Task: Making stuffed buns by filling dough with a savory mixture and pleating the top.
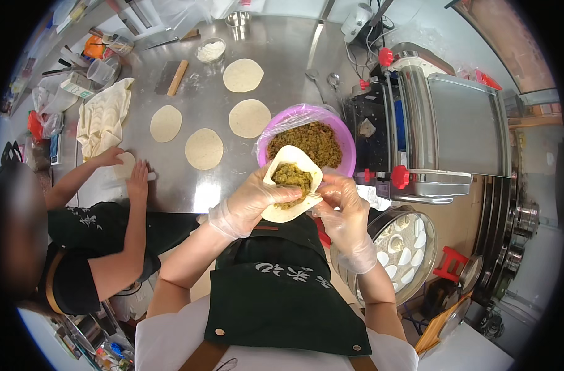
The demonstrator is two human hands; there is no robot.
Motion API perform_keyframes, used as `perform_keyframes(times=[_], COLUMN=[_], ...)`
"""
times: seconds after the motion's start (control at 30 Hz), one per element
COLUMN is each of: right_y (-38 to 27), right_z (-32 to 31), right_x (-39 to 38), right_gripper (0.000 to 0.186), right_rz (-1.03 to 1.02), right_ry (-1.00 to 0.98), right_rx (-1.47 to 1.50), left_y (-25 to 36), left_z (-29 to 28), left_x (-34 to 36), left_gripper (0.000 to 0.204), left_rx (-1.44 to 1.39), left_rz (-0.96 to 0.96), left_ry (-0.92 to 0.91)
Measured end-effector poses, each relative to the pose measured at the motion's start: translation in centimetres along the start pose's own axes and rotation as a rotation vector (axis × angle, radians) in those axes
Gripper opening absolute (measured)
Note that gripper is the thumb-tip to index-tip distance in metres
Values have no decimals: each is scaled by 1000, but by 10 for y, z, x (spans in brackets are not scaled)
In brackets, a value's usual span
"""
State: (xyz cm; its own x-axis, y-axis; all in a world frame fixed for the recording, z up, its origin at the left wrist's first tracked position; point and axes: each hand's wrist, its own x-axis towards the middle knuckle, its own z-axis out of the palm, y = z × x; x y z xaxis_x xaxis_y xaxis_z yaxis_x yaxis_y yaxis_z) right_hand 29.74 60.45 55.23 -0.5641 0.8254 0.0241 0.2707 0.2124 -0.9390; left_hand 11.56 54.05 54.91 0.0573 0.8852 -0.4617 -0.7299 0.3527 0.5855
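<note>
A round dough wrapper [277, 213] with a mound of greenish-brown filling [292, 180] rests in my gloved left hand [255, 196], whose thumb lies on the filling. My gloved right hand [340, 199] pinches the wrapper's right edge, where a small fold shows. The wrapper is still open around the filling. Just beyond my hands stands a pink bowl [349, 143] of chopped filling [307, 142], with plastic film over part of its rim. Flat dough rounds [250, 118] lie on the steel table to the left of the bowl.
To my left a co-worker's hands [136, 179] work over another dough round [125, 167]. A dough-rolling machine [418, 117] stands at the right. Below it a round tray [431, 253] holds several white half-moon pieces. A scraper [177, 78], a flour bowl [211, 51] and spoons [334, 80] lie farther back.
</note>
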Motion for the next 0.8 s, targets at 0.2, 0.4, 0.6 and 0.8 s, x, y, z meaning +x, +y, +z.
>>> perform_keyframes(times=[0.2, 0.4, 0.6, 0.8], right_y=[-10, -6, 6, -5], right_z=[-3, -6, -7, -3], right_x=[5, 6, 6, 6], right_gripper=[31, 35, 30, 28], right_rz=[-91, -190, -416, -72], right_ry=[-37, -40, 0, 0], right_rx=[-96, -175, -348, -69], left_y=[5, 12, 12, 17], left_z=[0, 2, 1, 3], left_x=[2, 4, 10, 7], left_gripper=[45, 45, 44, 47], left_rx=[115, 179, 129, 186], left_rz=[-23, -22, -51, -99], left_ry=[-3, -33, -39, -9])
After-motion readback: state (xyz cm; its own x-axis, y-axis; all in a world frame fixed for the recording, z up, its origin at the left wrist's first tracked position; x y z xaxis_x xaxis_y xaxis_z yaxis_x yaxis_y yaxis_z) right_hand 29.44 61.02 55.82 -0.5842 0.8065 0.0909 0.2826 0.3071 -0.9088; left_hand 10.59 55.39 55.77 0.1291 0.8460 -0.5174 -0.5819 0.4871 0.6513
